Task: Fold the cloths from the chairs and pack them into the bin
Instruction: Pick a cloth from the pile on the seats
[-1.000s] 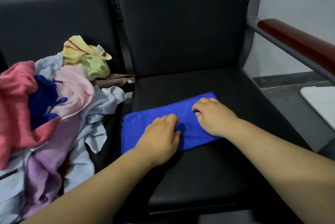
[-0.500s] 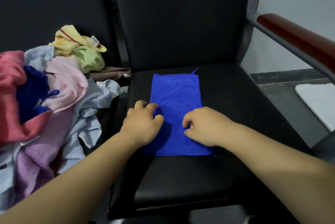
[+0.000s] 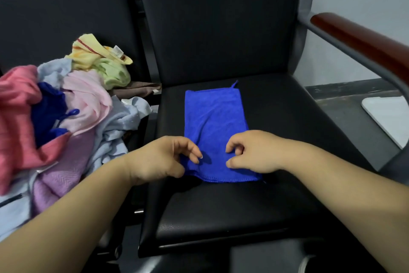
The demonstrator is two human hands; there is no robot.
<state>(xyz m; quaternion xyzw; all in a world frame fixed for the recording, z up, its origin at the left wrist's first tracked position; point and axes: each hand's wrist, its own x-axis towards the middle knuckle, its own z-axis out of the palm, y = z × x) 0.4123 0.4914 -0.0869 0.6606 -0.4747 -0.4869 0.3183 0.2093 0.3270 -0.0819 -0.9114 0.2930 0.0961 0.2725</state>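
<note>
Blue cloth [image 3: 214, 118], folded into a long strip, lies mid-seat on a black chair [image 3: 287, 131]. Left hand [image 3: 159, 160] pinches its near left corner. Right hand [image 3: 254, 153] curls over the near right, grip unclear, likely readying to lift that end for another fold.

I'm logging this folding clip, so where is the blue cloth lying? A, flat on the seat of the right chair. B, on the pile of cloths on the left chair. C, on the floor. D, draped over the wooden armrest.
A: the blue cloth lies flat on the right chair's black seat, left hand and right hand at its near end.
</note>
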